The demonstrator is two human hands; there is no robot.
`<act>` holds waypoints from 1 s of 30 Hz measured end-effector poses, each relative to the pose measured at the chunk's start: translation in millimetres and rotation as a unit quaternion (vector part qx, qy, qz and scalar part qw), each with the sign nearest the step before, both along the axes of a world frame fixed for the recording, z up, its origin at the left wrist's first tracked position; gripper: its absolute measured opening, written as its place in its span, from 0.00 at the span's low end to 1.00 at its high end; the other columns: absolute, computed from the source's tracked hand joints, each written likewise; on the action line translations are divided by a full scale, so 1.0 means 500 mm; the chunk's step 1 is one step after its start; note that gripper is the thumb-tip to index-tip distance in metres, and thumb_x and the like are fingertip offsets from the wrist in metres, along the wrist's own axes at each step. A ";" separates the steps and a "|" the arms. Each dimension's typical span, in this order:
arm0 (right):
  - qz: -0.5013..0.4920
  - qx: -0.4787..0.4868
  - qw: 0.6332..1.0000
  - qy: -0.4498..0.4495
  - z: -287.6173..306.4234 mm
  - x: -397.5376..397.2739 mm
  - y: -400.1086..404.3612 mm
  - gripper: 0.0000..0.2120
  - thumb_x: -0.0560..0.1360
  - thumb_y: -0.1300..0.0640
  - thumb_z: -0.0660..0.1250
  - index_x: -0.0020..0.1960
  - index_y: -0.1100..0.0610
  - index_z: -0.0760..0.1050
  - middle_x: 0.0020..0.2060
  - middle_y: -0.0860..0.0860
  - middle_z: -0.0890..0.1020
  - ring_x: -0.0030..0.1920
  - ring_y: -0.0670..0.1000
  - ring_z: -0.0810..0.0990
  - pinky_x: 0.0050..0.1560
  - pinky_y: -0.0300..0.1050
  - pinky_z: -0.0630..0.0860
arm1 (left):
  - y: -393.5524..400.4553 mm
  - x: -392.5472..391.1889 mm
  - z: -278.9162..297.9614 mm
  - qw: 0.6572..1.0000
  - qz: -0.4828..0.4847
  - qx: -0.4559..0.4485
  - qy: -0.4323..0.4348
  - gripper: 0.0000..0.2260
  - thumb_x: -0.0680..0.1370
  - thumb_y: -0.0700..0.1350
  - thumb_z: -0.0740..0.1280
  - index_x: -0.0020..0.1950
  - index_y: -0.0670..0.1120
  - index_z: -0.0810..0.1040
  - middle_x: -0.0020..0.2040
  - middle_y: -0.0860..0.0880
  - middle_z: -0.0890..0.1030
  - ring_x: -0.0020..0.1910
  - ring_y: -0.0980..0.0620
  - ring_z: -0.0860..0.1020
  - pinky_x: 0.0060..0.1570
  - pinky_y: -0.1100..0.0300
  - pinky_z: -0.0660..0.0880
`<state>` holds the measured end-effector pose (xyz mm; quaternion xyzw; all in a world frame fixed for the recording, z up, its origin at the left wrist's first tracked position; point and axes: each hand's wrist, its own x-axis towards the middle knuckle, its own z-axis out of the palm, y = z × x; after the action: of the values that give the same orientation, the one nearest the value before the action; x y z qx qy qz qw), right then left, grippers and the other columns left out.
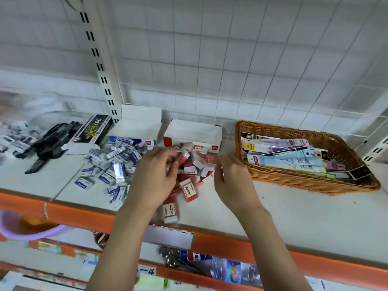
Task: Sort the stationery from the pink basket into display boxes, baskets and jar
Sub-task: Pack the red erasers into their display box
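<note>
A heap of red-and-white erasers (pixel 190 186) lies on the white shelf in front of a red-and-white display box (pixel 193 134). My left hand (pixel 156 175) rests on the heap's left side, its fingers closed around a few red erasers. My right hand (pixel 231 179) is at the heap's right side, fingertips pinching red erasers. To the left, blue-and-white erasers (pixel 109 164) spill out before a blue-and-white display box (pixel 138 127). The pink basket (pixel 12 227) shows at the lower left, below the shelf edge.
A wicker basket (pixel 294 177) with long packaged refills stands at the right. A black box (pixel 92 129) and black pens (pixel 48 143) lie at the left, with more small items beyond. The shelf's orange edge (pixel 84 215) runs across the front. Wire grid behind.
</note>
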<state>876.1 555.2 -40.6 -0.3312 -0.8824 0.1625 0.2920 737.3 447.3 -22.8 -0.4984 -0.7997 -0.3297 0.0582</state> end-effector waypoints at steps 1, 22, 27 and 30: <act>-0.010 -0.005 1.000 -0.013 0.000 -0.011 0.009 0.10 0.78 0.64 0.59 0.56 0.63 0.76 0.49 0.59 0.80 0.48 0.58 0.79 0.44 0.47 0.76 | 0.005 -0.008 0.001 1.000 0.001 -0.008 -0.001 0.08 0.76 0.40 0.67 0.54 0.41 0.79 0.49 0.46 0.80 0.46 0.51 0.77 0.46 0.64 0.70; -0.201 -0.144 0.966 -0.074 0.030 -0.090 -0.018 0.14 0.79 0.58 0.56 0.62 0.60 0.71 0.58 0.58 0.72 0.56 0.59 0.72 0.54 0.46 0.68 | 0.071 -0.111 -0.033 0.969 -0.210 -0.117 0.061 0.18 0.80 0.48 0.59 0.68 0.45 0.65 0.62 0.47 0.71 0.62 0.48 0.66 0.63 0.57 0.63; -0.183 -0.106 0.976 -0.045 0.049 -0.088 -0.004 0.12 0.80 0.58 0.58 0.60 0.60 0.73 0.55 0.59 0.76 0.53 0.59 0.74 0.45 0.41 0.65 | 0.064 -0.118 -0.027 0.968 -0.246 -0.045 0.007 0.12 0.79 0.46 0.63 0.60 0.44 0.68 0.54 0.50 0.75 0.51 0.52 0.74 0.53 0.63 0.68; -0.155 -0.067 0.982 -0.088 0.068 -0.097 0.004 0.15 0.80 0.57 0.59 0.65 0.58 0.72 0.57 0.57 0.77 0.54 0.58 0.76 0.46 0.41 0.69 | 0.058 -0.133 0.002 0.971 -0.228 -0.041 -0.056 0.12 0.80 0.45 0.60 0.62 0.43 0.66 0.45 0.52 0.75 0.35 0.58 0.75 0.35 0.70 0.71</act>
<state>827.6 557.4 -6.6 -0.4956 -0.8298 0.1443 0.2124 671.1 476.5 -21.8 -0.6500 -0.6800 -0.3289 -0.0836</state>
